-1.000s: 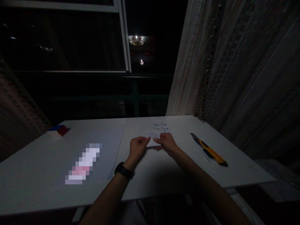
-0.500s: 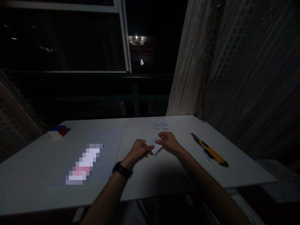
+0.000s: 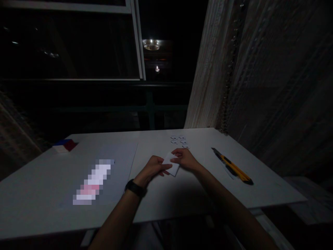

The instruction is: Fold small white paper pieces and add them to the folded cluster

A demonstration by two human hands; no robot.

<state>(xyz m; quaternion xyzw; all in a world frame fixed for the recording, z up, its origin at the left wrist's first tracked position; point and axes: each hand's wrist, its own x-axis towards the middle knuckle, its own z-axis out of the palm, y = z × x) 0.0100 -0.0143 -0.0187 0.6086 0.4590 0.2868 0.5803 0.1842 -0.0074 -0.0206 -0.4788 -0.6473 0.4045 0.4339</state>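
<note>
Between my hands is a small white piece of paper (image 3: 173, 170), held above the table. My left hand (image 3: 154, 166), with a dark band on its wrist, pinches the paper's left side, thumb on top. The fingers of my right hand (image 3: 186, 159) close on its upper right part. Just beyond my hands lie several small white printed pieces (image 3: 178, 139) in rows; one is partly covered by my right hand. A yellow and black utility knife (image 3: 234, 168) rests to the right, its blade extended toward the far side.
On the white table (image 3: 153, 208), a large pale sheet (image 3: 122, 166) lies at left with a blurred-out patch on it. A block with blue, red and white faces (image 3: 63, 146) sits at the far left. A curtain (image 3: 200, 86) hangs behind the right edge.
The paper has turned and shifted slightly toward me between my fingers. My right hand has dropped a little, so one more printed piece shows beyond it.
</note>
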